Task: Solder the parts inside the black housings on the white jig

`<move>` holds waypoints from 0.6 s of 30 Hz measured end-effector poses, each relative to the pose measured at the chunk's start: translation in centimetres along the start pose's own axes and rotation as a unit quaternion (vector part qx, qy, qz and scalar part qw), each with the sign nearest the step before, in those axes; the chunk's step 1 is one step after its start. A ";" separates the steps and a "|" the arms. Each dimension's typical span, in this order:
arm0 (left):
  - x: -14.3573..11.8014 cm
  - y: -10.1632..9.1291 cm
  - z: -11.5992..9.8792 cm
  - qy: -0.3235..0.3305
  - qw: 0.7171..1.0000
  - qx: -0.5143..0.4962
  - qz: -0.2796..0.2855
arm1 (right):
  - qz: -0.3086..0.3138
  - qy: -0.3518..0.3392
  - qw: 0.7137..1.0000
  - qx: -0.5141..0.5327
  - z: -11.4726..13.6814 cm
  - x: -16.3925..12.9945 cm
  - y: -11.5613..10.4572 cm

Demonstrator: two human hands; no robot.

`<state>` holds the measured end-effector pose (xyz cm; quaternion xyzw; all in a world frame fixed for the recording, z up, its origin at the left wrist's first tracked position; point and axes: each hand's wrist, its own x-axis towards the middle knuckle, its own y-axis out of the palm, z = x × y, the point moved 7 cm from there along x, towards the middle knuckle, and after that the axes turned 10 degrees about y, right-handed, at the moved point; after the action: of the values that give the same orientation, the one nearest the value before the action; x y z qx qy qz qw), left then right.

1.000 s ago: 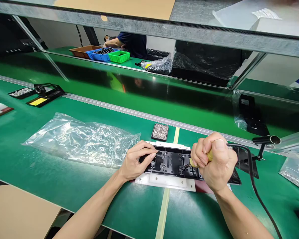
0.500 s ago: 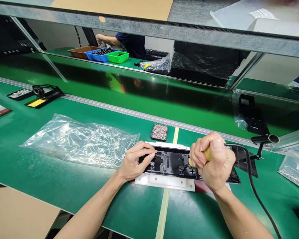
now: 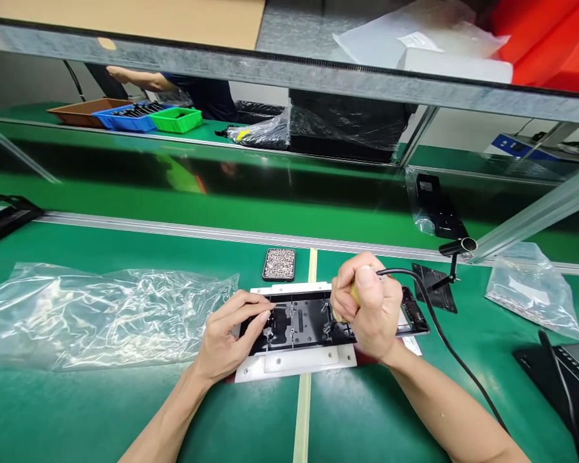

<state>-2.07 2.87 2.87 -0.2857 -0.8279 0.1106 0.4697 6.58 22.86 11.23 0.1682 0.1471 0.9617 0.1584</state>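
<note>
A black plastic panel with ribs and posts lies in a white fixture on the bench. My left hand rests over its left end, thumb and forefinger pinched together; whatever may be between them is too small to make out. Closed in a fist, my right hand grips a corded soldering iron by its yellow handle. The iron slants down toward the panel's middle, its tip partly hidden by the hand. Behind the panel sits a small black tray full of tiny metal pieces.
A clear plastic bag spreads across the left. The iron's black cord runs down to the right, near a tube-shaped stand and another bag. A metal shelf crosses above. Beyond it, a co-worker's arm is near bins.
The view has turned to the right, so the whole scene sits further left. Both hands keep their places on the panel, and the soldering iron stays at the same area.
</note>
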 end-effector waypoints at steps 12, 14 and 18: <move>0.4 0.1 -0.2 0.005 1.000 0.004 0.001 | -0.033 0.012 0.999 0.005 0.1 0.7 -0.6; 0.4 0.1 -0.6 0.003 1.000 0.010 0.007 | -0.043 0.018 0.999 0.011 0.0 0.5 -0.5; -0.6 -0.2 0.2 -0.004 1.000 0.029 0.001 | -0.048 0.034 0.998 0.001 -0.7 0.1 0.0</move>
<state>-2.04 2.40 2.43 -0.2720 -0.8262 0.1364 0.4742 6.22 22.75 10.67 0.1281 0.1609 0.9582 0.1990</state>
